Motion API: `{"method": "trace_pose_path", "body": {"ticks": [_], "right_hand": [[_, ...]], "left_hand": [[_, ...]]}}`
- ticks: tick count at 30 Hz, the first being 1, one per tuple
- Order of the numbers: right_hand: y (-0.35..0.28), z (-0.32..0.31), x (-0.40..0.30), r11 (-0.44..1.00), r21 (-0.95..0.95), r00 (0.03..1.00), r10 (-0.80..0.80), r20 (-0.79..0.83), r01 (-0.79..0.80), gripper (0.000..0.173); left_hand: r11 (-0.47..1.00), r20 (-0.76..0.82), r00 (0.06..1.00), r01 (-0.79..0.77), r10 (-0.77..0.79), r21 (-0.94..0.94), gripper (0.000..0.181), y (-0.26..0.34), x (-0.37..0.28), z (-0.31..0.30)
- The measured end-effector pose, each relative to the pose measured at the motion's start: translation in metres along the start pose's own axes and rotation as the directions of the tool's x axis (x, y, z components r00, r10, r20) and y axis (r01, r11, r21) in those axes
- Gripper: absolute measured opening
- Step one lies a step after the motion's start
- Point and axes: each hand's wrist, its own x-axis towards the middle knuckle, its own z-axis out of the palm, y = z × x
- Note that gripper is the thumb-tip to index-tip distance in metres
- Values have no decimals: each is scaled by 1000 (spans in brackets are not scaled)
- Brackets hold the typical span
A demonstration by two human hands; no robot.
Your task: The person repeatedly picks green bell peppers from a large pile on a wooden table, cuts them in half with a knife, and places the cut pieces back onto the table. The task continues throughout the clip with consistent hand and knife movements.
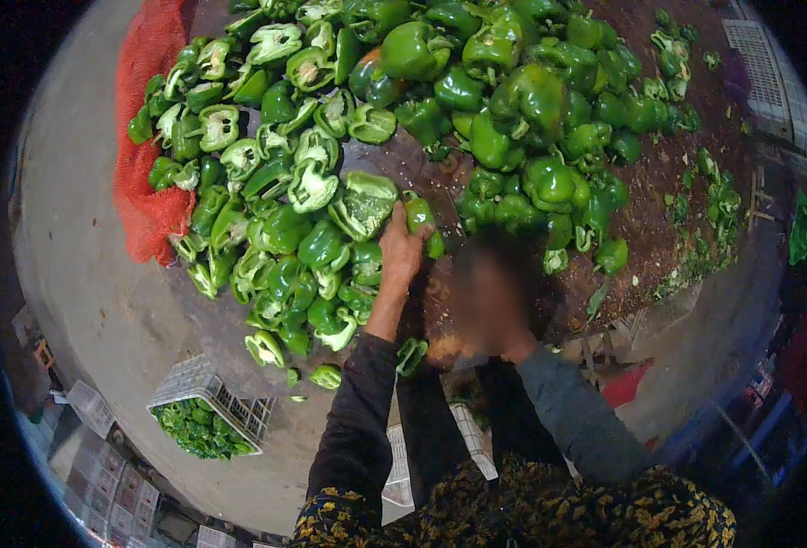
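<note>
My left hand (401, 250) is at the near edge of the cut peppers, its fingers around a small green bell pepper piece (418, 212). A large halved bell pepper (364, 205) with its seeds showing lies just left of the fingers. My right hand (513, 332) is to the right and nearer my body; a dark blurred patch covers most of it, so what it holds is hidden. Halved green peppers (313, 186) are heaped at the left, and whole green bell peppers (530, 103) are piled at the upper right, one near the middle partly red.
A red mesh sack (144, 171) lies along the left edge of the brown work surface (650, 240). Cores and seed scraps (705, 250) are scattered at the right. A plastic crate (187, 380) of green peppers stands on the floor at lower left. A pepper piece (411, 356) is beside my left sleeve.
</note>
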Motion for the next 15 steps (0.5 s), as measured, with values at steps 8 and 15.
{"method": "trace_pose_path", "body": {"ticks": [8,15], "right_hand": [[-11,-3,13,912,56,899,389,202,-407,32],[-14,16,27,970,34,959,232,165,-241,36]], "left_hand": [[974,-35,988,-143,152,176,56,-3,-11,10],[984,-18,994,-106,110,144,51,-8,-14,8]]}}
